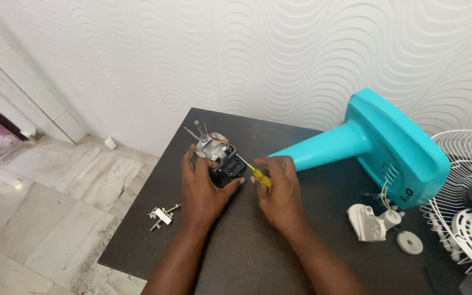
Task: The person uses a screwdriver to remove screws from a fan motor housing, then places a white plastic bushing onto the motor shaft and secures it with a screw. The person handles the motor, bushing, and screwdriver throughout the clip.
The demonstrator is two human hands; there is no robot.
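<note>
We see our left hand [203, 188] with its grip closed around the fan motor [214, 150], which sits on the dark counter [301, 240] under our fingers. Our right hand [279, 191] has its grip wrapped tight on a yellow-handled screwdriver [255, 172], the tip touching the black block on the motor just beyond the left thumb. Beyond the right grip lies the turquoise fan stand [378, 145]. Right of that grip rest white plastic parts [370, 221] and a white wire guard [465, 191]. Left of the left grip lies a small metal bracket [162, 214].
</note>
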